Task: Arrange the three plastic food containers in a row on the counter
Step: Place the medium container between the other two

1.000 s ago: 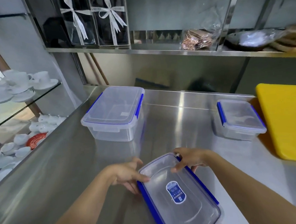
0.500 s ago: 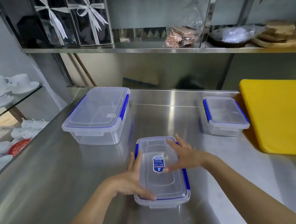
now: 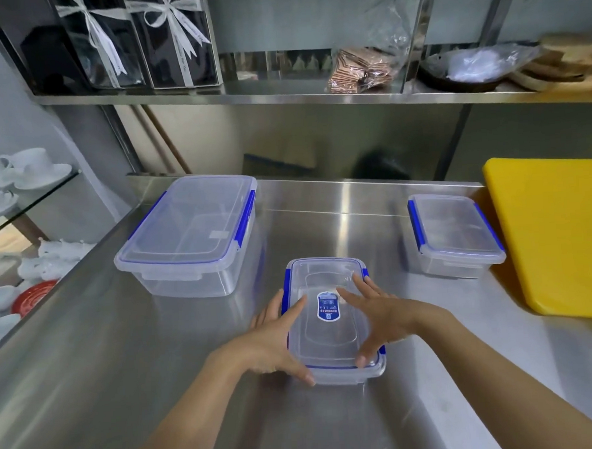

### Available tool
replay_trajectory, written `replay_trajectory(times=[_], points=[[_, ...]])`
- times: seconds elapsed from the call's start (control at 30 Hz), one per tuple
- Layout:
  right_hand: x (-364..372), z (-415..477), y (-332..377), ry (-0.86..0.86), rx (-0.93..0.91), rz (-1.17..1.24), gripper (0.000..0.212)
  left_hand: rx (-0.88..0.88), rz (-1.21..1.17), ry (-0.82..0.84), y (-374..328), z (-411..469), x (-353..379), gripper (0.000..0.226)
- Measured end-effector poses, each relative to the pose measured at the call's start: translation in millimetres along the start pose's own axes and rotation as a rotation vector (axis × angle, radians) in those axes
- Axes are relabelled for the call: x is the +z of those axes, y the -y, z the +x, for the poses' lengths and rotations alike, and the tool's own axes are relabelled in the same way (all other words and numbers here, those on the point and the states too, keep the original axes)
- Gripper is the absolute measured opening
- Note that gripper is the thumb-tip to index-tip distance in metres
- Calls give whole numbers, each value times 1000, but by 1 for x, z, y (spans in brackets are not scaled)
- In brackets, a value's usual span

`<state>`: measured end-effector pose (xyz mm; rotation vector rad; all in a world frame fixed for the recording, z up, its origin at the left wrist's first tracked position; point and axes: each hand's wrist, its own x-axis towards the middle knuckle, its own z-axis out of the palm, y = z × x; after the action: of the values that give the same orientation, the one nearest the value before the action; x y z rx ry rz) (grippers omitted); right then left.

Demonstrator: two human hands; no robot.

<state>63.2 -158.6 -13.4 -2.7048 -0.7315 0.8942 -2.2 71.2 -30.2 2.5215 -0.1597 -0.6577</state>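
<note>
Three clear plastic containers with blue clips stand on the steel counter (image 3: pixel 338 215). The large container (image 3: pixel 189 235) is at the back left. The small container (image 3: pixel 454 235) is at the back right. Between them and nearer to me stands the middle container (image 3: pixel 331 329), with a blue label on its lid. My left hand (image 3: pixel 276 338) grips its left side, thumb at the near corner. My right hand (image 3: pixel 378 316) grips its right side, fingers spread over the lid.
A yellow cutting board (image 3: pixel 559 231) lies at the right, touching the small container. A steel shelf (image 3: pixel 281 94) above holds black gift boxes, wrapped packets and a pan. White cups and dishes (image 3: pixel 14 177) sit on glass shelves at the left.
Both hands have slid the labelled container away from me, from the near edge toward the gap between the other two, and turned it straight. The other containers have not moved.
</note>
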Motion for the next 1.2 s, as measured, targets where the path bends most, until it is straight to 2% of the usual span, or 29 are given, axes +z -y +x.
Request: replay_trajectory(times=[0.07,0.17,0.23,0.4,0.67,0.73,0.8,0.87,1.0,1.07,1.1,1.2], points=[[-12,4,-11,-85,1,78,109,36,-44,-86,-3,16,-7,122],[-23,15,-28,-249,3,162,77,79,-116,-192,-7,41,-13,97],[-25,24,-35,-300,8,216,67,86,-114,-224,-9,58,-17,82],[-36,56,-42,-346,26,341,66,79,9,-312,-15,98,-36,61],[-62,97,-55,-366,68,303,65,11,181,-372,-15,153,-53,58],[-63,101,-58,-380,74,208,62,17,213,-391,-14,160,-54,58],[-63,104,-61,-364,40,-40,58,23,242,-409,-12,163,-55,58],[-63,102,-61,-349,24,-182,55,32,282,-425,-10,164,-56,58],[-64,96,-48,-436,135,-124,53,47,300,-429,-13,159,-56,58],[-64,92,-36,-567,147,-146,48,82,228,-527,-16,149,-63,54],[-63,92,-28,-660,130,-146,44,101,180,-632,-17,141,-69,50],[-58,96,11,-815,34,94,39,116,168,-1081,-5,113,-101,33]])
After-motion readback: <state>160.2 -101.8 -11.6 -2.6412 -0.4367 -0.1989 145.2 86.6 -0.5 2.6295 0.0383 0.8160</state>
